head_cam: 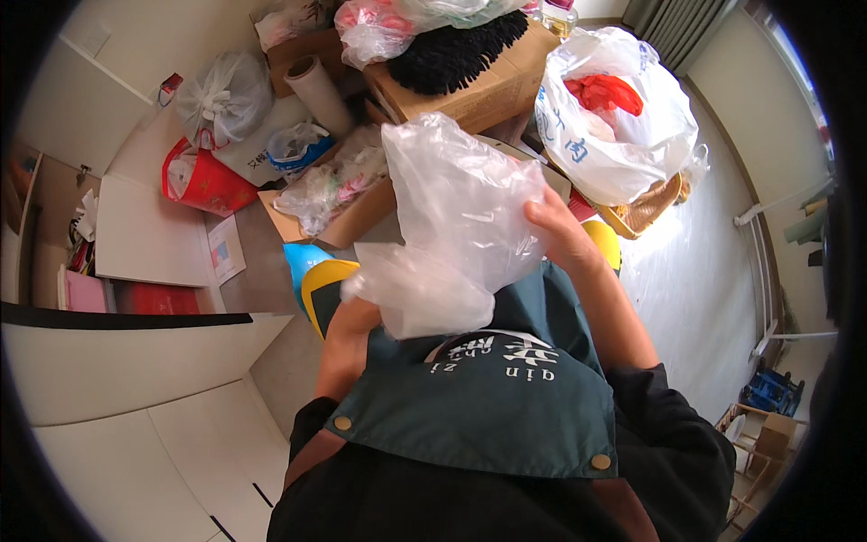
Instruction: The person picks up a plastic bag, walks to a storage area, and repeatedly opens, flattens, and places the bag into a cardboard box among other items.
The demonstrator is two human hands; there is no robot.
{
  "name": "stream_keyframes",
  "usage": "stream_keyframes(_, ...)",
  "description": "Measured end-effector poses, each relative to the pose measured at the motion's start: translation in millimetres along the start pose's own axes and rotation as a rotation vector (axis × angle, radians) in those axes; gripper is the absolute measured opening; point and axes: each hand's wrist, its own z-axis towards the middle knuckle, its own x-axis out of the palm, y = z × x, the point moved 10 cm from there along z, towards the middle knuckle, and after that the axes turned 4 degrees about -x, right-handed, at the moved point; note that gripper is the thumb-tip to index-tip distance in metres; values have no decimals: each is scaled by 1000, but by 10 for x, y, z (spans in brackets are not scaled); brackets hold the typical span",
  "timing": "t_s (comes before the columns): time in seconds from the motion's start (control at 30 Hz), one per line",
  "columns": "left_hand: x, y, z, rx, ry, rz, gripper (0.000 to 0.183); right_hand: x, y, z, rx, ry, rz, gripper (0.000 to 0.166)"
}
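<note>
A translucent plastic bag [460,203] is spread in front of my dark green apron [488,427]. My right hand [565,227] grips its right side, with the thumb in sight and the fingers mostly behind the film. At the lower left, my left hand [359,315] holds the bag's bunched end; the plastic covers most of those fingers. Just beyond the bag stands an open cardboard box [352,223] with crumpled plastic bags [332,190] in it.
A large white plastic bag [650,149] with a red bag [606,93] inside rests on a woven basket [653,210]. Behind are a closed carton [467,101], a black fringed item [454,54] and a plastic roll [318,95]. A red bag [210,179] stands left, near an open cabinet [156,230].
</note>
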Motion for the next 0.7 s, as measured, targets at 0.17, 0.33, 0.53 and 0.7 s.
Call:
stream_keyframes(0.17,73,66,45,-87,-115,-469,44,102,-560,-245,306,2,495,89)
stream_keyframes(0.33,74,-100,-58,-69,-206,-468,46,125,-284,-320,220,79,280,69)
stream_keyframes(0.53,-86,-134,-169,-19,-227,-40,46,177,214,-277,53,36,134,64)
stream_keyframes(0.7,-3,-484,-334,180,-302,311,40,302,97,-309,105,40,-119,47)
